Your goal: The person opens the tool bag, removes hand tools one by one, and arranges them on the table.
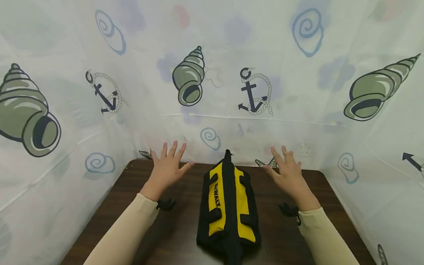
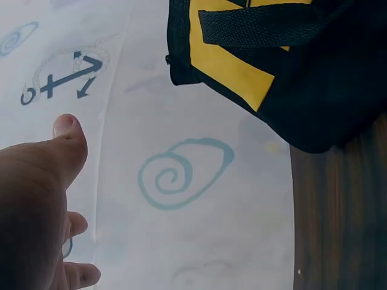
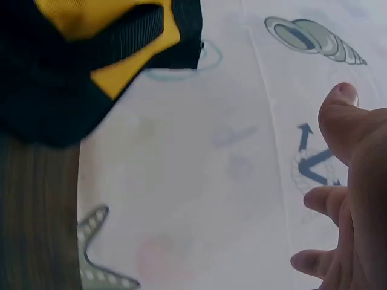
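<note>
Two forearms in cream sleeves are extended over a dark wood-grain surface (image 1: 179, 235), the left sleeve (image 1: 126, 228) and the right sleeve (image 1: 326, 235) being angled inward from the lower edge of the head view. A black device is worn at each wrist, one by the left cuff (image 1: 166, 204) and one by the right (image 1: 288, 209). Between the forearms, a yellow-and-black bag (image 1: 228, 206) is set lengthwise on the middle of the surface. Its top is crossed from near end to far end by a black zip band, yellow panels are fitted on both sides with black strap loops, and "DEWALT" is printed on the left panel. Farther out, the left hand (image 1: 167, 169) and the right hand (image 1: 290, 178) are held up on either side of the bag, well apart from it, with fingers spread and thumbs turned inward. Beyond the far edge, the surface is enclosed by a pale cloth (image 1: 212, 22), printed with blue spirals, a starfish (image 1: 266, 163) partly covered by the right hand, an anchor ringed with rope (image 1: 250, 92) and, higher up, a green shell (image 1: 189, 77).
</note>
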`<action>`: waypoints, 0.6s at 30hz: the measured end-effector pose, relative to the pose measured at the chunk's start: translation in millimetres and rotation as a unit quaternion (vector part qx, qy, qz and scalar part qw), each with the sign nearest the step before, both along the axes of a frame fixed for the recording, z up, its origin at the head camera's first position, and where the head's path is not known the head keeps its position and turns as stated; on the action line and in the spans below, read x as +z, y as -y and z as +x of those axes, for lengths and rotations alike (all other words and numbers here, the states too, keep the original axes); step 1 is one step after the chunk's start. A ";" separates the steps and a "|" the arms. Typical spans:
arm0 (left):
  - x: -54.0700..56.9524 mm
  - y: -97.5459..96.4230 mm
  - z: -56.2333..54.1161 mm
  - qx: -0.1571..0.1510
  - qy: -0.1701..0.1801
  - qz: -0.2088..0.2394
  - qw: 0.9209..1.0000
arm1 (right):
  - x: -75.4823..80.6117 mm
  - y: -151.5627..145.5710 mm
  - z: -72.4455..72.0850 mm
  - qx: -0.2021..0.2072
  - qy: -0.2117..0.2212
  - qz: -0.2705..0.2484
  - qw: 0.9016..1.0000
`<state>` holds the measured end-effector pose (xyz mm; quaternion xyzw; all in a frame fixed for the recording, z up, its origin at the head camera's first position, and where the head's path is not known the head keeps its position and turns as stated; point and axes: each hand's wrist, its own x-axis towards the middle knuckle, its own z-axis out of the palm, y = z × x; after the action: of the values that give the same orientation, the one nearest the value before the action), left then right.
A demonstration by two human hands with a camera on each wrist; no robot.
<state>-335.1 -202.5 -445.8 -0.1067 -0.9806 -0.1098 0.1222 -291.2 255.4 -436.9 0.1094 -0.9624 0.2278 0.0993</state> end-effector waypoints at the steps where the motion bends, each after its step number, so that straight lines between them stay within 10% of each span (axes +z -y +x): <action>1: 1.7 -2.4 -2.8 -0.001 0.001 0.000 1.000 | -1.4 3.1 -2.5 0.011 0.007 -0.015 1.000; 8: 7.7 -23.3 -22.0 -0.037 0.028 0.009 0.999 | -11.3 19.7 -13.2 0.102 0.115 -0.145 0.977; 18: 16.7 -43.4 -42.7 -0.073 0.030 0.020 0.997 | -20.1 52.9 -35.1 0.134 0.204 -0.199 0.949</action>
<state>-377.7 -159.1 -429.1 -0.1719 -0.9711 -0.1411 0.0868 -326.3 202.5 -456.9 0.1664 -0.8738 0.4432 -0.1109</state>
